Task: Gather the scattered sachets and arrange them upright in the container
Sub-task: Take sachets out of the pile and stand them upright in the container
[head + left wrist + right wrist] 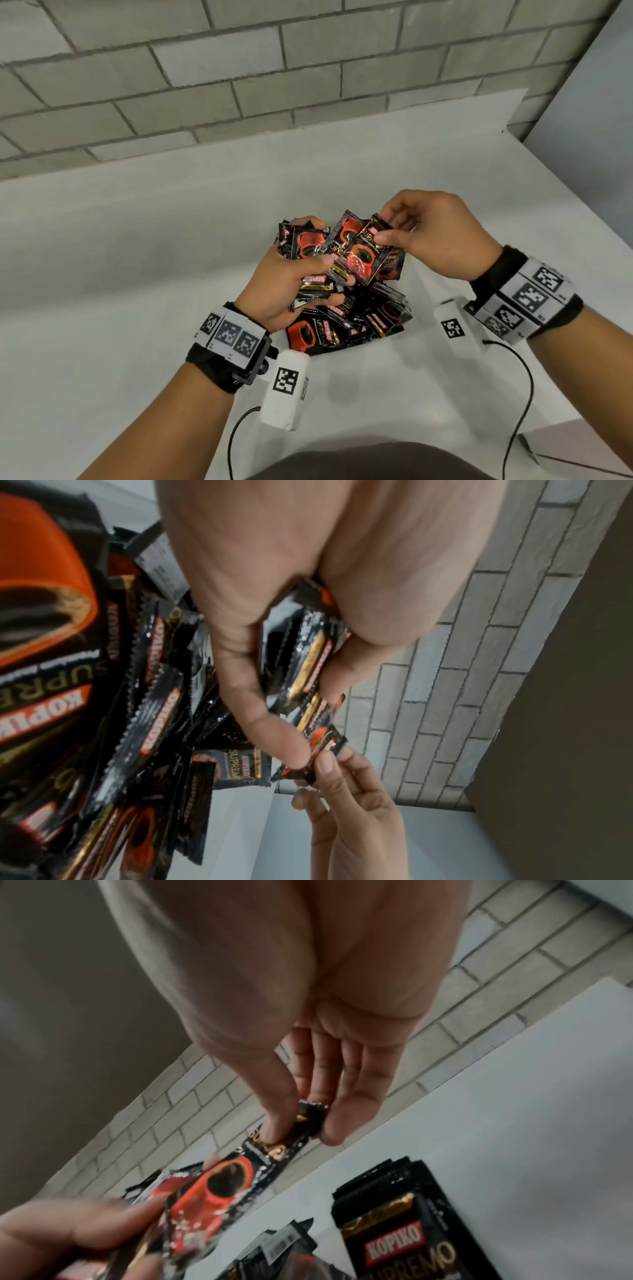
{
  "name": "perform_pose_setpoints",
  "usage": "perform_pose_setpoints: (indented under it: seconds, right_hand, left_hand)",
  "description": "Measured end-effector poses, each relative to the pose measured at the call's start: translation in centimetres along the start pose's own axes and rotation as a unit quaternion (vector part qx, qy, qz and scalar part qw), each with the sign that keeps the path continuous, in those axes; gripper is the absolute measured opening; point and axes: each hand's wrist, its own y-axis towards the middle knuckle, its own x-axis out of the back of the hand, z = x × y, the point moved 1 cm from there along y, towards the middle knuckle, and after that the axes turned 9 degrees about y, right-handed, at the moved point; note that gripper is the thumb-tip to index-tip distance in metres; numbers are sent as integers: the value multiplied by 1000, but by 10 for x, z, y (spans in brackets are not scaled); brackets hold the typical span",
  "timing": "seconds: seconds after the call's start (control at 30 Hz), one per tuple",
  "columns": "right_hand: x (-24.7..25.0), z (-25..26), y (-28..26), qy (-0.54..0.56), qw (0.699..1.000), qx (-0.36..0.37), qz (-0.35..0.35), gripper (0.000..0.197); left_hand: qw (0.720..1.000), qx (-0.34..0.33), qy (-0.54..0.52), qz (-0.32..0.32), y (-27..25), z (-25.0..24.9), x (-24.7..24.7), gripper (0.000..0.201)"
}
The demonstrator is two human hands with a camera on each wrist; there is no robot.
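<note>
Over the white table [137,274], my left hand [322,277] grips a fanned bundle of black-and-red coffee sachets [308,250]; the left wrist view shows the same bundle [308,664] between thumb and fingers. My right hand [385,226] pinches the top edge of one sachet [363,253] lying on the front of that bundle. In the right wrist view the thumb and fingers of the right hand [304,1123] hold this sachet [232,1177] by its crimped end. A loose pile of sachets [363,318] lies on the table beneath both hands. No container is visible in any view.
A grey brick wall [239,68] runs along the table's far side. The table's right edge [565,192] slants down beside a plain wall. Cables [524,394] trail from both wrist units toward my body.
</note>
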Motion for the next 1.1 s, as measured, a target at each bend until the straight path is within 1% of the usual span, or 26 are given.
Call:
perform_pose_setpoints:
  seconds: [0.1,0.17,0.23,0.27,0.37,0.47,0.53,0.67,0.73,0.8,0.9,0.97,1.03,1.1]
  right_hand:
    - [13,-1,2,65,998,-16,-21,20]
    - [24,-1,3,57,998,-18,10,15]
    - [28,-3,3,23,997,-24,64,14]
    - [27,-5,3,-9,997,-19,79,14]
    - [15,-13,4,-103,991,19,82,16]
    - [0,-25,4,-139,984,59,91,27]
    - [-6,-31,5,-160,980,51,102,30]
    - [-11,-35,4,-227,968,25,100,24]
    - [-8,-35,5,-222,971,15,89,27]
    - [-4,-34,7,-207,974,3,88,36]
    - [4,-32,9,-180,978,-6,104,48]
    - [7,-28,8,-167,978,-11,124,51]
    - [9,-24,7,-156,980,-9,125,47]
    - [10,-17,5,-129,987,9,91,35]
  left_hand:
    - [1000,-2,0,-22,1,0,8,46]
    - [999,4,-5,-51,0,0,16,40]
    - [997,13,-17,-69,-1,-2,21,31]
    - [997,16,-22,-73,-1,-3,22,30]
    - [997,18,-24,-72,0,-2,24,33]
    - [998,15,-17,-57,-1,-1,21,39]
    - [999,14,-12,-46,-1,0,17,39]
    - [999,17,-9,-34,-2,2,15,48]
    - [999,20,-5,-29,-1,2,14,49]
    - [999,20,-6,-24,0,2,13,49]
    - [1000,21,-10,-12,1,2,11,46]
    - [1000,23,-8,-4,2,1,8,44]
    - [1000,25,-2,5,3,1,6,46]
    - [1000,25,6,12,4,2,4,51]
